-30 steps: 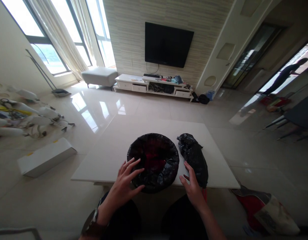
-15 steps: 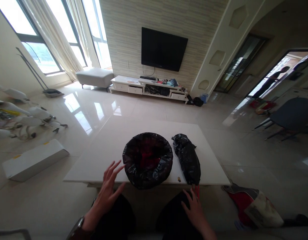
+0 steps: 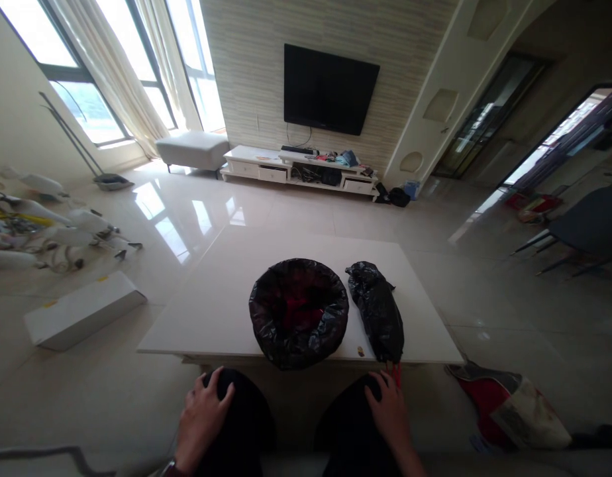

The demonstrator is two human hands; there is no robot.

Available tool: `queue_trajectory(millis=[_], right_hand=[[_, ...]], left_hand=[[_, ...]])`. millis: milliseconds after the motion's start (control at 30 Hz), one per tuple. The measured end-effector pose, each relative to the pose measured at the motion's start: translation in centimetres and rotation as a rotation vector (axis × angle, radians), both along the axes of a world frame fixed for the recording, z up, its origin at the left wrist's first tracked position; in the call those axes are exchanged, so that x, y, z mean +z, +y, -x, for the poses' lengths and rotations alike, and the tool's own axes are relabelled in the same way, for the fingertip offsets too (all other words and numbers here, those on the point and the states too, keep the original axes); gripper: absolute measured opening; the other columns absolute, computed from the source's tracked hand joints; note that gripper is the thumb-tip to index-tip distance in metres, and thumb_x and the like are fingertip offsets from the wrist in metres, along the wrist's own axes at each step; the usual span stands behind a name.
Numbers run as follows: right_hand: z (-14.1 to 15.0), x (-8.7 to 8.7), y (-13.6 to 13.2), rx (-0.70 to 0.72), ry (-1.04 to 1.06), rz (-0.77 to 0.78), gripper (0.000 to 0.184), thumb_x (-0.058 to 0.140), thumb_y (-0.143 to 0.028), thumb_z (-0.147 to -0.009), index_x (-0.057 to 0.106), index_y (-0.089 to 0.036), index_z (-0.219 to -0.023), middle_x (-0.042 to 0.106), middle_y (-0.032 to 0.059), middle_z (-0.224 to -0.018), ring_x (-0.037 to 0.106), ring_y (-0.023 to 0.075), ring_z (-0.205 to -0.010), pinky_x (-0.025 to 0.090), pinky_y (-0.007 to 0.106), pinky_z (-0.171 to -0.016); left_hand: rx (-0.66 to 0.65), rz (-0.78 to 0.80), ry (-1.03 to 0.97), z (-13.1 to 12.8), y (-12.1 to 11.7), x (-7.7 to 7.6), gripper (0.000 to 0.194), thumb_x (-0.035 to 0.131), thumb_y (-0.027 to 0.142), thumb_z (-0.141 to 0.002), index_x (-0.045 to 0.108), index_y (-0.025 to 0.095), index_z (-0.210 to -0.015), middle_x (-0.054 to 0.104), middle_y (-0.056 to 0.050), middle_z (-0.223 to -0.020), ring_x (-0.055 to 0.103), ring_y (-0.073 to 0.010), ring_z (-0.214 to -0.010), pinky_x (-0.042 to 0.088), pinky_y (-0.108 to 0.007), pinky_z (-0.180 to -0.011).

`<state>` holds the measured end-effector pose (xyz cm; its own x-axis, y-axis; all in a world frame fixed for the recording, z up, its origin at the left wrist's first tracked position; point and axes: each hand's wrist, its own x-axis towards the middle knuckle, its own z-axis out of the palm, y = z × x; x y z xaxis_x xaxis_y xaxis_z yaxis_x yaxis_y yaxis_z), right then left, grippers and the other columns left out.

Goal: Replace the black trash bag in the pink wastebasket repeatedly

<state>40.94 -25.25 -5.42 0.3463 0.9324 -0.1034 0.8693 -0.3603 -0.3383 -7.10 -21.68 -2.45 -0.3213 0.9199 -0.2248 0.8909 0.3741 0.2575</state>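
A round bin lined with a black plastic bag (image 3: 299, 351) stands on the white table (image 3: 201, 298) near its front edge; dark red shows inside. To its right lies a bundled black plastic bag (image 3: 378, 311) with red drawstrings hanging over the edge. Between them is a tiny brownish item (image 3: 360, 351), too small to name. My left hand (image 3: 204, 407) rests on my left knee with fingers apart, holding nothing. On my right knee lies my right hand (image 3: 388, 404), fingers also spread and bare, close to the red drawstrings.
A long white box (image 3: 87, 315) and a jumble of white equipment (image 3: 52, 225) lie on the floor at left. A red and beige bag (image 3: 509, 404) sits on the floor at right. Across the room stands a low white TV cabinet (image 3: 246, 169); dark chairs (image 3: 589, 225) are far right.
My left hand has moved from beside the lined bin down onto my left knee. My right hand has settled on my right knee. The person in the far doorway is out of sight.
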Motion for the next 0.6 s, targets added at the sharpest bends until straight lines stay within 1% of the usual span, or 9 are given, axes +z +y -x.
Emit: queue_trajectory(millis=[67,167,267,367,500,600], right_hand=[[0.04,0.04,0.01,-0.005,0.007,-0.005,0.054,0.047,-0.055,-0.095,0.072,-0.03,-0.136,0.053,0.0059,-0.153,0.056,0.0331,-0.131,0.047,0.049,-0.113],[0.09,0.05,0.07,-0.012,0.012,0.005,0.055,0.046,-0.055,-0.095,0.072,-0.03,-0.137,0.053,0.0053,-0.153,0.056,0.0333,-0.13,0.048,0.049,-0.111],[0.09,0.01,0.11,-0.011,0.013,-0.006,0.056,0.045,-0.056,-0.095,0.072,-0.03,-0.136,0.053,0.0061,-0.153,0.055,0.0333,-0.131,0.047,0.049,-0.112],[0.07,0.07,0.15,-0.004,0.018,-0.016,0.056,0.045,-0.055,-0.095,0.073,-0.029,-0.135,0.054,0.0071,-0.152,0.056,0.0328,-0.131,0.046,0.049,-0.114],[0.17,0.41,0.16,-0.011,0.017,0.007,0.056,0.046,-0.054,-0.094,0.072,-0.029,-0.136,0.054,0.0074,-0.153,0.056,0.0339,-0.13,0.047,0.05,-0.113],[0.33,0.69,0.16,-0.012,0.017,0.009,0.054,0.047,-0.053,-0.094,0.072,-0.028,-0.136,0.053,0.0071,-0.153,0.055,0.0336,-0.132,0.046,0.05,-0.115]], left_hand=[[-0.007,-0.002,-0.005,-0.01,0.24,0.32,0.066,0.032,0.055,-0.102,0.053,0.021,-0.154,0.048,-0.021,-0.15,0.06,-0.0383,-0.118,0.054,-0.051,-0.097],[-0.02,-0.019,-0.016,0.06,0.22,0.3,0.062,0.036,0.052,-0.101,0.055,0.022,-0.152,0.049,-0.02,-0.149,0.06,-0.0371,-0.118,0.054,-0.05,-0.097],[-0.017,-0.027,-0.031,0.07,0.06,0.29,0.063,0.034,0.053,-0.101,0.054,0.021,-0.152,0.049,-0.021,-0.148,0.059,-0.038,-0.119,0.052,-0.051,-0.1],[0.005,-0.018,-0.055,-0.06,0.05,0.61,0.065,0.031,0.055,-0.102,0.055,0.021,-0.151,0.048,-0.021,-0.148,0.058,-0.0396,-0.12,0.053,-0.052,-0.099],[0.013,-0.031,-0.055,-0.26,0.14,1.02,0.063,0.036,0.054,-0.101,0.056,0.021,-0.15,0.05,-0.021,-0.147,0.058,-0.0392,-0.119,0.054,-0.053,-0.096],[0.02,-0.029,-0.053,-0.29,0.16,1.08,0.062,0.037,0.054,-0.1,0.057,0.022,-0.15,0.052,-0.02,-0.145,0.058,-0.0386,-0.119,0.054,-0.053,-0.096]])
